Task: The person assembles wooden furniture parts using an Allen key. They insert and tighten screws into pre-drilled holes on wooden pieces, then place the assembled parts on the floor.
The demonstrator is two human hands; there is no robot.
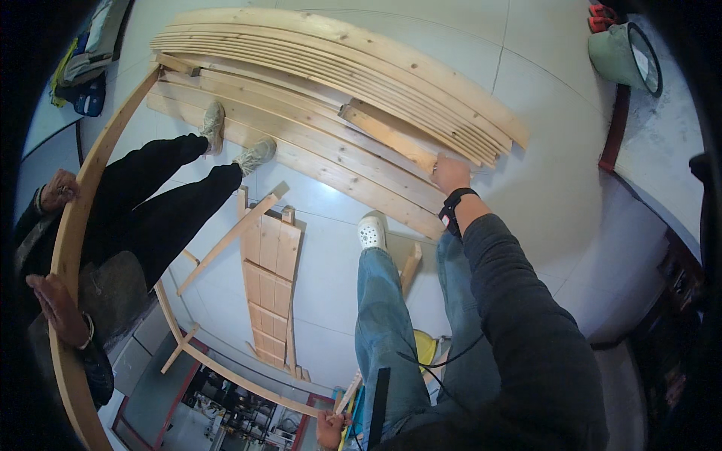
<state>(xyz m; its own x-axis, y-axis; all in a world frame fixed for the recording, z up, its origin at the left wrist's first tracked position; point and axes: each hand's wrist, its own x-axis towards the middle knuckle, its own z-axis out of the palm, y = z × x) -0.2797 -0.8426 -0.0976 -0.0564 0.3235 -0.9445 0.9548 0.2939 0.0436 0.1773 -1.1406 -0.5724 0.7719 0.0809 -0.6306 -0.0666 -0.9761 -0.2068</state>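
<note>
My right hand [451, 174], with a black watch on the wrist, is closed round the near end of a short wooden board [391, 135]. That board slants over a stack of long pale planks [338, 52] on the floor. Low in the view, my left hand [329, 431] is closed at the end of a long wooden rail [248, 385], which bends through the fisheye rim and has a short crosspiece; part of this hand is cut off by the lower edge. Wider planks [323, 158] lie beside the stack, next to my white clog [371, 233].
At left, a co-worker's hands [60, 312] hold a long board [71, 248]; their shoes [256, 154] stand by the planks. A slatted wooden panel [271, 286] and loose battens [226, 240] lie between us. A grey-green bucket [613, 56] is at far right.
</note>
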